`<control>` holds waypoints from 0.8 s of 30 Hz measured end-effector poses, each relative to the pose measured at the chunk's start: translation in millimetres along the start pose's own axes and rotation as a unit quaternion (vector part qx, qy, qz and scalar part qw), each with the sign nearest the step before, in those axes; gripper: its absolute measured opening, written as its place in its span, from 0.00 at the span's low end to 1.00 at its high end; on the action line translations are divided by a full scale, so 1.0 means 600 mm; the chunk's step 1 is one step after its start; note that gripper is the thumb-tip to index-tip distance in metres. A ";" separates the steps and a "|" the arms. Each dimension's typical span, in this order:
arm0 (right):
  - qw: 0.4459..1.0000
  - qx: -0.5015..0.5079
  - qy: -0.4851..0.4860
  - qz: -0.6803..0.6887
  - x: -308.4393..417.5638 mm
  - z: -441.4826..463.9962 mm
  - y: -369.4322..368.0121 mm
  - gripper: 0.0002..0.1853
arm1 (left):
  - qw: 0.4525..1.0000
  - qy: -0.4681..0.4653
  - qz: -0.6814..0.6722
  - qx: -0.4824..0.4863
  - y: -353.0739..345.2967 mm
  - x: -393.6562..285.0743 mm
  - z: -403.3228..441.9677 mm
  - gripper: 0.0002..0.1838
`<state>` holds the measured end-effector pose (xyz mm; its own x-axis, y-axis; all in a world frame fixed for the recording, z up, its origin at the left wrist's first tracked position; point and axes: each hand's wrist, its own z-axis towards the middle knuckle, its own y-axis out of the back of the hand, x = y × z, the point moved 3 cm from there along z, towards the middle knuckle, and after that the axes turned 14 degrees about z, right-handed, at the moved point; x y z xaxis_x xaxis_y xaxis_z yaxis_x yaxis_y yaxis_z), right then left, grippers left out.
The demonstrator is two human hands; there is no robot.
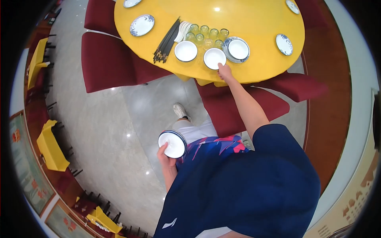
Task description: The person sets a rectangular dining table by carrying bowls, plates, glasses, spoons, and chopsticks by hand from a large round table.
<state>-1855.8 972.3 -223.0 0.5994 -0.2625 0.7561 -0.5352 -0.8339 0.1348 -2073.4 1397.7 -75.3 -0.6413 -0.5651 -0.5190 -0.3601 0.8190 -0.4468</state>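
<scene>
At the front edge of the yellow-covered round table (262, 73), my right hand (225, 72) pinches the near rim of a white bowl (213, 57). My left hand (166, 154) holds a small stack of white bowls with dark blue rims (174, 143) low by my leg, the thumb inside the top one. Another white bowl (185, 51) stands to the left of the one I grip. On the right, a white bowl (239, 49) rests on blue-patterned plates (226, 49). Behind them are several clear glasses (204, 30), white spoons (183, 31) and dark chopsticks (167, 41).
Blue-patterned plates (142, 25) lie around the table, one (284, 44) at the right. Dark red chairs (105, 59) surround it, and a red chair (238, 107) stands beneath my right arm. Yellow-covered tables (52, 146) line the far left. Grey floor (115, 119) lies between.
</scene>
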 end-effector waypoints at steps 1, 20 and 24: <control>0.999 -0.014 0.019 -0.030 -0.010 0.008 0.002 0.20 | 1.000 0.007 -0.001 0.009 0.012 -0.025 0.008 0.32; 0.969 -0.163 -0.046 0.180 0.120 -0.021 0.126 0.14 | 0.997 0.022 0.072 -0.016 0.099 -0.321 0.180 0.26; 0.971 -0.137 -0.062 0.188 0.133 0.006 0.133 0.15 | 0.997 0.020 0.076 -0.004 0.040 -0.341 0.200 0.26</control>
<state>-1848.5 883.3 -154.4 0.3899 -0.5936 0.7041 -0.8580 -0.5117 0.0437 -1869.6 1520.8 -67.1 -0.7147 -0.4305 -0.5512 -0.2620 0.8956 -0.3596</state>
